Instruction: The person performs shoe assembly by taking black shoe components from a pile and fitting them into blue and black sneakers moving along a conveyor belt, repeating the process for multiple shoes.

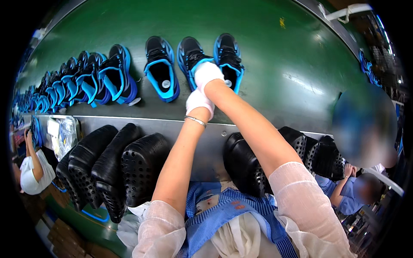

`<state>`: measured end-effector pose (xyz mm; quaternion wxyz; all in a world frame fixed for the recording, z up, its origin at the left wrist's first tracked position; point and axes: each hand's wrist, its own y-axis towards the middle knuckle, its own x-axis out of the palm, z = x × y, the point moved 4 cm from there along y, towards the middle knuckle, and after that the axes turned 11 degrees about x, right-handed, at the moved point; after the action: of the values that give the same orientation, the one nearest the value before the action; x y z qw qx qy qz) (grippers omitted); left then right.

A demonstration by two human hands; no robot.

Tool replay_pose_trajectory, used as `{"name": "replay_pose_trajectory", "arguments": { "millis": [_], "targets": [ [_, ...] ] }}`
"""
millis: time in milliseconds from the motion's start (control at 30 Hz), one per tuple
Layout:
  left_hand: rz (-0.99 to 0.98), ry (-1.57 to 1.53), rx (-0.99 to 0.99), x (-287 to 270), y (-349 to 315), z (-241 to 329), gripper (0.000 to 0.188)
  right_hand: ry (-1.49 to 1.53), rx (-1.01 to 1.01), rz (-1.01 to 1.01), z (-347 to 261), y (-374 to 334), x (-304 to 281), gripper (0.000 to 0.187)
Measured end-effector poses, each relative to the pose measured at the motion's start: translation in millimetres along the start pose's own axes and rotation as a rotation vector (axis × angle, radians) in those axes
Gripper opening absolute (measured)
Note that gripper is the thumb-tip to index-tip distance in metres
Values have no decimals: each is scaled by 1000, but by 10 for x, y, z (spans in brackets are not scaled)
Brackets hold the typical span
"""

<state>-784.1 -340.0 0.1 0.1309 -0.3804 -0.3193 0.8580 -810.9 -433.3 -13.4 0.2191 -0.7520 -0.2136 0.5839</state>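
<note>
Three black sneakers with bright blue trim stand toe-away on the green work surface: a left one [160,66], a middle one [188,53] and a right one [226,49]. Both my hands wear white gloves and are closed at the middle sneaker. My right hand [209,74] covers part of its opening and tongue, and also hides some of the right sneaker's inner side. Below it, my left hand [199,101] is at the heel, a metal bangle on its wrist. My fingertips are hidden behind the glove backs.
A long row of similar sneakers [114,75] runs along the left of the green surface [266,56]. Black perforated shoe forms [144,167] hang below its metal edge, with more forms [245,163] on the right. Other people [36,170] sit at both sides.
</note>
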Motion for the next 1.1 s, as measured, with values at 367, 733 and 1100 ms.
{"name": "replay_pose_trajectory", "arguments": {
  "millis": [367, 733, 1100],
  "targets": [
    [131, 314, 403, -34, 8, 359, 32, 293, -510, 74, 1318, -1956, -1457, 31],
    [738, 291, 503, 133, -612, 255, 54, 336, 448, 1062, 5054, -4291, -2223, 17],
    [667, 53, 488, 530, -1248, 638, 39, 177, 587, 990, 5799, -3947, -1387, 47]
  ]
}}
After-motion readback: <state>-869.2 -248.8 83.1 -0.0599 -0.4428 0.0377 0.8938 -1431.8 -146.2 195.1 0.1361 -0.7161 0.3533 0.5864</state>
